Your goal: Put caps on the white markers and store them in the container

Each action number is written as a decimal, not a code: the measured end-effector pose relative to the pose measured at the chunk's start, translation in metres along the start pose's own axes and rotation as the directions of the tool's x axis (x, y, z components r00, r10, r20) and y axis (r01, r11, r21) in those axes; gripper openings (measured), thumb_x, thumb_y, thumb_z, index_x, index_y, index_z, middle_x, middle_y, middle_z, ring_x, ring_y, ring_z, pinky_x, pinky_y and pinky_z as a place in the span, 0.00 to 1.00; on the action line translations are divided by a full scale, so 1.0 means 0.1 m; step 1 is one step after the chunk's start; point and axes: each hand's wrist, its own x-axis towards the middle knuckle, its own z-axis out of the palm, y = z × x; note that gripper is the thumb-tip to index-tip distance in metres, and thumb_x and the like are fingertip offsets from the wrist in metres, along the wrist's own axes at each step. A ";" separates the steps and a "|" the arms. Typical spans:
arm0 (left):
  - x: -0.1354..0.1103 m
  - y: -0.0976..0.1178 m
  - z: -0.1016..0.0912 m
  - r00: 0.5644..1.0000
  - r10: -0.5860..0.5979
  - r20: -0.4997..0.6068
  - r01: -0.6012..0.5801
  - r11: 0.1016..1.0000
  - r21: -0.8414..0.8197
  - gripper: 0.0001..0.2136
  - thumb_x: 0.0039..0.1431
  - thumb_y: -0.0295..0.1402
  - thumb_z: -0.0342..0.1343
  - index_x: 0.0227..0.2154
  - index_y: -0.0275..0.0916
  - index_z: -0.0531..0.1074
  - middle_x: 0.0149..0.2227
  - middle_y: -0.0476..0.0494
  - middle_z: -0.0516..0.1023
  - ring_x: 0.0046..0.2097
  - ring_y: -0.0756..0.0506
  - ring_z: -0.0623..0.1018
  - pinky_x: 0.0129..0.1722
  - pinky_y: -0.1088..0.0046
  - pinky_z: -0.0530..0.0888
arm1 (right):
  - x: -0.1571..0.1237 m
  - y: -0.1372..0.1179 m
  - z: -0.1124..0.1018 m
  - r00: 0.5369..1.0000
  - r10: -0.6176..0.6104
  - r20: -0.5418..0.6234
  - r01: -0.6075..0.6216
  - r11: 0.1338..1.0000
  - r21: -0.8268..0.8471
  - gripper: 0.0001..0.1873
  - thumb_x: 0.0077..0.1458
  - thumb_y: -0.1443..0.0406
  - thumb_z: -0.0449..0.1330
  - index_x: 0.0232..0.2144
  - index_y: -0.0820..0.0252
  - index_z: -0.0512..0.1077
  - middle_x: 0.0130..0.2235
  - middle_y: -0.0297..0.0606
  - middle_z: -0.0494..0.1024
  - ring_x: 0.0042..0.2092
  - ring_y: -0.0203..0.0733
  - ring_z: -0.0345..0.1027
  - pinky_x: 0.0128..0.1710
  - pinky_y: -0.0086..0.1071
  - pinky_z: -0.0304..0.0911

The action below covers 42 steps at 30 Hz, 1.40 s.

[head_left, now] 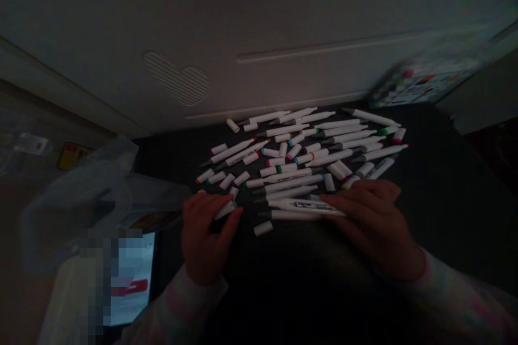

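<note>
Left hand (205,234) pinched what looked like a white cap (225,210); right hand (374,221) gripped a white marker (297,205), grey end bare, over the dark tabletop (445,188). Other markers (332,158) and loose caps (263,228) lay mostly unpaired. Clear plastic container (76,197), left: contents unclear. Case (424,86), back right: too blurred.

Head camera looks forward — down onto markers (335,158).
</note>
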 end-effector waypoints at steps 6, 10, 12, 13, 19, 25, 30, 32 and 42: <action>-0.02 -0.01 0.00 0.996 -0.085 -0.005 0.085 0.995 -0.045 0.09 0.49 0.28 0.56 0.36 0.38 0.69 0.33 0.46 0.73 0.40 0.45 0.70 0.41 0.67 0.67 | -0.10 -0.06 -0.05 0.975 0.118 -0.188 -0.111 0.993 0.050 0.21 0.50 0.68 0.57 0.47 0.43 0.64 0.31 0.37 0.63 0.35 0.44 0.59 0.33 0.39 0.55; -0.03 0.00 0.01 0.993 -0.120 0.004 0.120 0.990 -0.067 0.09 0.49 0.28 0.55 0.36 0.38 0.69 0.34 0.47 0.72 0.40 0.46 0.70 0.42 0.68 0.67 | -0.12 -0.01 -0.10 0.910 0.333 -0.246 -0.296 0.939 0.176 0.18 0.53 0.68 0.53 0.46 0.46 0.65 0.31 0.39 0.61 0.36 0.46 0.59 0.32 0.40 0.55; -0.03 0.00 0.01 0.992 -0.126 -0.001 0.126 0.989 -0.077 0.09 0.49 0.29 0.55 0.36 0.38 0.69 0.34 0.47 0.72 0.41 0.46 0.69 0.42 0.68 0.67 | -0.09 0.01 -0.11 0.941 0.293 -0.170 -0.265 0.949 0.171 0.15 0.53 0.67 0.52 0.44 0.50 0.66 0.31 0.39 0.64 0.36 0.46 0.60 0.33 0.40 0.54; -0.03 0.00 0.00 0.991 -0.130 -0.004 0.129 0.988 -0.082 0.09 0.50 0.29 0.55 0.36 0.38 0.69 0.34 0.47 0.72 0.41 0.46 0.70 0.42 0.67 0.67 | -0.08 0.02 -0.10 0.963 0.246 -0.111 -0.226 0.960 0.162 0.13 0.53 0.66 0.53 0.43 0.51 0.66 0.31 0.38 0.65 0.35 0.45 0.60 0.34 0.41 0.53; -0.04 -0.03 0.01 0.979 -0.190 -0.069 0.183 0.978 -0.097 0.07 0.50 0.30 0.54 0.35 0.38 0.69 0.34 0.46 0.71 0.40 0.46 0.71 0.41 0.67 0.68 | -0.04 -0.13 -0.02 0.986 -0.082 0.142 0.056 0.983 0.174 0.09 0.52 0.64 0.55 0.38 0.57 0.69 0.27 0.35 0.71 0.32 0.40 0.61 0.34 0.38 0.47; -0.04 -0.02 0.01 0.972 -0.214 -0.096 0.199 0.970 -0.138 0.07 0.50 0.27 0.54 0.35 0.38 0.70 0.34 0.47 0.71 0.39 0.47 0.71 0.41 0.69 0.68 | -0.09 -0.21 0.10 0.917 -0.191 0.351 0.151 0.979 0.137 0.10 0.52 0.64 0.55 0.38 0.56 0.70 0.27 0.33 0.72 0.33 0.39 0.59 0.33 0.38 0.42; -0.04 -0.01 0.00 0.975 -0.210 -0.080 0.195 0.968 -0.159 0.08 0.51 0.27 0.53 0.35 0.38 0.69 0.34 0.47 0.71 0.39 0.47 0.71 0.41 0.69 0.68 | -0.10 -0.16 0.17 0.911 -0.130 0.393 0.111 0.991 0.071 0.10 0.52 0.63 0.55 0.38 0.55 0.69 0.30 0.34 0.72 0.35 0.40 0.60 0.37 0.40 0.42; -0.04 0.00 0.00 0.977 -0.201 -0.065 0.188 0.967 -0.170 0.08 0.51 0.27 0.53 0.35 0.38 0.69 0.34 0.47 0.71 0.39 0.47 0.71 0.41 0.69 0.68 | -0.09 -0.15 0.19 0.915 -0.099 0.391 0.089 0.995 0.044 0.10 0.52 0.63 0.54 0.38 0.55 0.69 0.30 0.35 0.72 0.36 0.41 0.60 0.38 0.40 0.42; -0.09 -0.02 -0.01 0.990 -0.140 0.022 0.142 0.982 -0.123 0.07 0.53 0.32 0.50 0.36 0.40 0.67 0.34 0.47 0.69 0.38 0.47 0.71 0.39 0.70 0.68 | -0.02 -0.15 0.22 0.953 0.005 0.302 -0.015 0.999 0.030 0.12 0.52 0.58 0.54 0.38 0.54 0.69 0.32 0.35 0.72 0.37 0.41 0.61 0.39 0.39 0.43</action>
